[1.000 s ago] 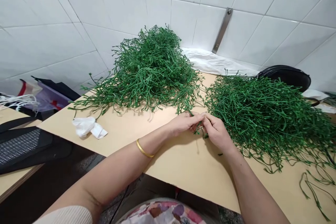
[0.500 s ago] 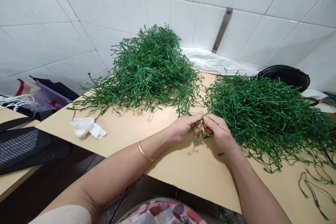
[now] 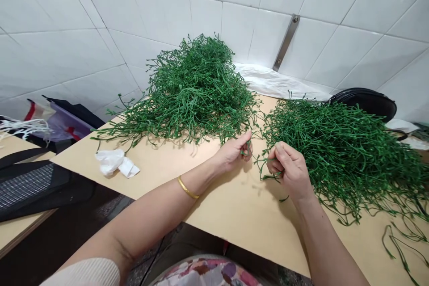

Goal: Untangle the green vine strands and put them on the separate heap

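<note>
My left hand, a gold bangle on its wrist, has its fingers curled round a short bit of thin green cord, thumb pointing up. To its right, and apart from it, my right hand is closed in a pinch. Green cord with small knot-like ends sticks out from its fingers toward the left. Behind my left hand rises a tall heap of green cords. A second, lower heap of green cords lies beside my right hand. How the cord runs inside the fingers is hidden.
A crumpled white tissue lies at the left of the tan tabletop. A black bag and white sheeting are along the tiled wall. Loose cords lie at right; a black mesh bag is at far left.
My hands, together before, have moved apart: the left slightly left and up, the right to the right. Both still hold green cord. The view has shifted slightly.
</note>
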A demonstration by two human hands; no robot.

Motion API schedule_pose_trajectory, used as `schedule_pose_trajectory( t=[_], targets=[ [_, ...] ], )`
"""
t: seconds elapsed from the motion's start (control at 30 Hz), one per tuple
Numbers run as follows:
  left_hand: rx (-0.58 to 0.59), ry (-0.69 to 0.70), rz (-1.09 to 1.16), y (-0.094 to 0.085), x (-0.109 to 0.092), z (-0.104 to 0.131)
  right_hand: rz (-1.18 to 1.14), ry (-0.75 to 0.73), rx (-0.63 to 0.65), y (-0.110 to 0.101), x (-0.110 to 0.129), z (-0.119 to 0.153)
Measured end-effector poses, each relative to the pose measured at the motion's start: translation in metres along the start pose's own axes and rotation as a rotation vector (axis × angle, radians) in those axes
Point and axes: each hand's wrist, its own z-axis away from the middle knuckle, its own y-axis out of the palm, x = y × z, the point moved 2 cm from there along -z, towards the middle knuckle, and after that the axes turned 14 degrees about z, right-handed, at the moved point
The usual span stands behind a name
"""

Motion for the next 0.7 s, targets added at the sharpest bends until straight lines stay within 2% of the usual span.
schedule_pose_trajectory(
  t=[0.07,0.13,0.2,0.27,0.33,0.4,0.43,0.5,0.53,0.6,0.63,0.7],
  targets=[
    [-0.099,0.002,0.0,-0.005,0.003,-0.005,0.201,-0.05,-0.106,-0.007,0.011,-0.001],
    [-0.143,-0.013,0.009,-0.008,0.004,-0.008,0.481,-0.14,-0.207,-0.018,0.029,-0.006],
    [-0.145,-0.008,0.003,-0.009,0.004,-0.009,0.787,-0.268,-0.337,-0.038,0.051,-0.017],
    [-0.139,0.013,-0.008,-0.01,0.004,-0.01,1.066,-0.342,-0.543,-0.065,0.069,-0.034],
    [-0.152,0.035,-0.025,-0.011,0.005,-0.011,1.381,-0.257,-0.64,-0.094,0.076,-0.051],
    [-0.177,0.051,-0.065,-0.012,0.005,-0.012,1.665,-0.006,-0.682,-0.116,0.074,-0.061],
    [-0.189,0.063,-0.094,-0.013,0.005,-0.012,1.712,0.063,-0.69,-0.121,0.072,-0.061],
    [-0.201,0.085,-0.159,-0.014,0.005,-0.012,1.697,0.011,-0.71,-0.114,0.067,-0.052],
    [-0.2,0.095,-0.192,-0.014,0.005,-0.011,1.67,-0.071,-0.702,-0.103,0.064,-0.045],
    [-0.189,0.118,-0.249,-0.012,0.004,-0.009,1.487,-0.247,-0.576,-0.07,0.055,-0.029],
    [-0.182,0.128,-0.274,-0.011,0.003,-0.008,1.316,-0.249,-0.485,-0.052,0.048,-0.022],
    [-0.171,0.151,-0.319,-0.009,0.003,-0.005,0.931,-0.016,-0.192,-0.017,0.027,-0.015]
  ],
)
